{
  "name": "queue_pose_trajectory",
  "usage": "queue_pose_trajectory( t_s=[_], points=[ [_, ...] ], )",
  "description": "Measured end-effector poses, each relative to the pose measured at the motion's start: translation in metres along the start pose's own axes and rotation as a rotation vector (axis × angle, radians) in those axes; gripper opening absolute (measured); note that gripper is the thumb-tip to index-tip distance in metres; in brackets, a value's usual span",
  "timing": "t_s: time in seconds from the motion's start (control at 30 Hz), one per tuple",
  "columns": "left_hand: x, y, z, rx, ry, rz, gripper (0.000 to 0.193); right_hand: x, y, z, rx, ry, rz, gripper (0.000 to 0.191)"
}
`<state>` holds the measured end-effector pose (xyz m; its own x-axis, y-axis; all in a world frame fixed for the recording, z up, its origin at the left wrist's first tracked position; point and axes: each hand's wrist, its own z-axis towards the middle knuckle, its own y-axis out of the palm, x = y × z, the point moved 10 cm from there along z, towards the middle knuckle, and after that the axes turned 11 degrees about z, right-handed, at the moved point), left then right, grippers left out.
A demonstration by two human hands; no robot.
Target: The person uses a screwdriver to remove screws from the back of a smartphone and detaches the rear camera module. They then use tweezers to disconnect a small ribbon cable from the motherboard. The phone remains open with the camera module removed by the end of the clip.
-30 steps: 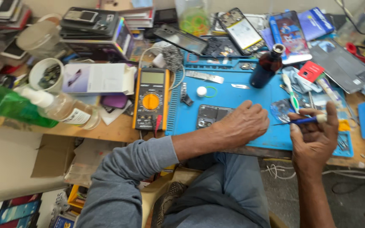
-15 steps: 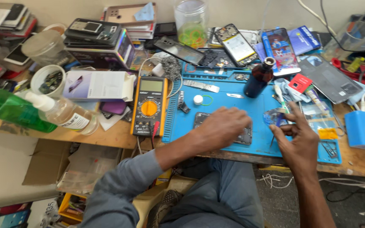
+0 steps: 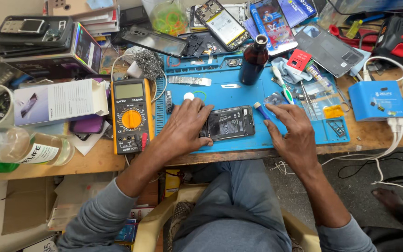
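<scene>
An opened black phone [image 3: 232, 122], back cover off, lies on the blue work mat [image 3: 239, 91] near the bench's front edge. My left hand [image 3: 186, 127] rests flat over the phone's left end, fingers spread, pinning it down. My right hand [image 3: 291, 131] sits just right of the phone, fingers curled on a small blue-handled screwdriver [image 3: 260, 110] whose handle sticks out toward the phone's upper right corner.
A yellow multimeter [image 3: 131, 116] lies left of the mat beside a white box [image 3: 57, 100] and a clear bottle [image 3: 29, 148]. A dark bottle [image 3: 253, 60] stands at the mat's back. A blue box [image 3: 374, 100] with white cables sits right. Phones and parts crowd the back.
My left hand has slid left, uncovering most of the phone. My right hand has come left and up to the phone's right end with the blue screwdriver.
</scene>
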<state>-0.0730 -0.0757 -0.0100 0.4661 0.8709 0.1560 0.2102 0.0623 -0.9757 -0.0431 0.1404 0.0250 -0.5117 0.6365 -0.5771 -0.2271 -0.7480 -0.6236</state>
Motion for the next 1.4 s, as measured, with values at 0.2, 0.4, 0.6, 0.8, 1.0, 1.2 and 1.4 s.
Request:
queue_pose_trajectory(
  t_s=[0.2,0.4,0.6,0.8,1.0,1.2,1.4],
  points=[
    [-0.004,-0.012,0.017,-0.077,-0.022,-0.21,0.049,0.014,-0.005,-0.008,0.099,0.093,0.171,0.039],
    [-0.015,-0.059,0.001,0.266,-0.068,-0.163,0.026,0.026,-0.01,-0.014,0.148,0.112,0.207,0.039],
    [0.025,-0.083,-0.018,0.6,0.149,0.371,0.008,0.026,-0.01,-0.017,0.133,0.097,0.217,0.038],
    [0.039,-0.07,-0.021,0.631,0.195,0.553,0.003,0.027,-0.011,-0.018,0.131,0.106,0.202,0.035],
    [0.038,-0.075,-0.021,0.639,0.211,0.511,0.005,0.026,-0.01,-0.016,0.111,0.116,0.195,0.036],
    [-0.006,-0.099,-0.034,0.677,-0.004,-0.08,0.011,0.017,0.023,-0.012,-0.189,0.022,-0.105,0.032],
    [-0.024,-0.029,-0.005,0.343,-0.121,-0.864,0.027,0.079,-0.015,-0.01,0.099,0.33,0.353,0.031]
  ],
)
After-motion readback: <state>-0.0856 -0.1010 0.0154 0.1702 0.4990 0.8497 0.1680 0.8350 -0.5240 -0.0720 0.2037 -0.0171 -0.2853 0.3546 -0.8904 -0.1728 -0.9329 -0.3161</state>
